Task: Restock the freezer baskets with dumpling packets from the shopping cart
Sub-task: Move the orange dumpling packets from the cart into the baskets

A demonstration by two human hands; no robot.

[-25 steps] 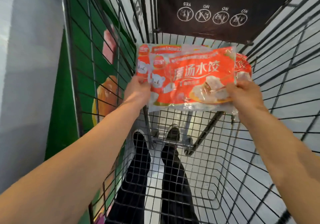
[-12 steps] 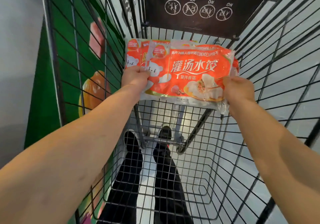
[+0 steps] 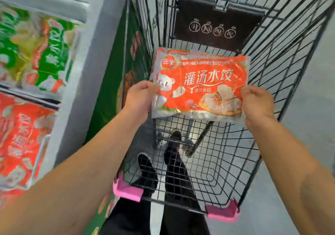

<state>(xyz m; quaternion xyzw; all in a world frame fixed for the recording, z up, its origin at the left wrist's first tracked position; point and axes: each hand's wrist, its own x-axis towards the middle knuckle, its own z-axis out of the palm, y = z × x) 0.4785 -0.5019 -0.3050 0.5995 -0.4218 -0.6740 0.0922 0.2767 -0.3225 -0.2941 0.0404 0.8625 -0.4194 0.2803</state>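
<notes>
Blurred red and green packets in freezer baskets (image 3: 27, 107), far left. Left hand (image 3: 140, 98) and right hand (image 3: 257, 102), grip pinching opposite edges of stacked orange plastic dumpling packets (image 3: 201, 84), above black wire shopping cart (image 3: 208, 162).

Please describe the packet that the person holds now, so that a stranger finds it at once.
Look above the black wire shopping cart. Between the left hand and right hand is an orange-red dumpling packet. Unlike the freezer's packets, it is held up.
</notes>
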